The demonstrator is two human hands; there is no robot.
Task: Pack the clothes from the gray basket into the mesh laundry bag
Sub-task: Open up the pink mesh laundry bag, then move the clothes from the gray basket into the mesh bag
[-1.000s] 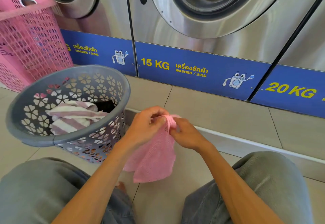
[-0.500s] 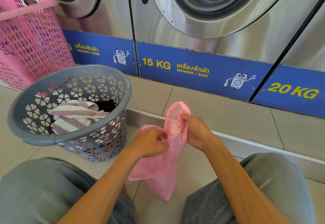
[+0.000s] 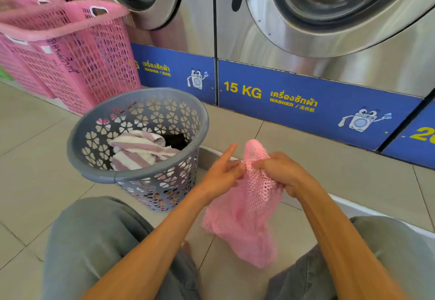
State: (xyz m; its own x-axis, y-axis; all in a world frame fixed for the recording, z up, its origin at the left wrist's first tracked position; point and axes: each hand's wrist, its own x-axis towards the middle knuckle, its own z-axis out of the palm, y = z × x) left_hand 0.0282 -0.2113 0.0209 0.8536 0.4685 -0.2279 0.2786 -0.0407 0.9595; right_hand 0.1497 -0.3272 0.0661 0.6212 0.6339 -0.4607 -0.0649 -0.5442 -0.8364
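A pink mesh laundry bag [image 3: 244, 219] hangs above the tiled floor between my knees. My right hand [image 3: 280, 172] grips its bunched top. My left hand [image 3: 221, 172] pinches the bag's edge with thumb and a finger while the other fingers stick out. To the left stands the gray basket [image 3: 94, 170] with flower-shaped holes. Inside it lie a pink-and-white striped cloth [image 3: 138, 151] and a dark garment [image 3: 175, 140], partly hidden behind the stripes.
Steel front-loading washers [image 3: 329, 17] with blue base panels line the wall ahead. Two pink plastic laundry baskets [image 3: 77, 59] stand at the left beside the gray one. A low tiled step runs along the machines. My knees in gray trousers fill the bottom corners.
The view has swung left, bringing more of the pink baskets in. My left hand has risen to the bag's top beside the right hand, and its fingers have spread.
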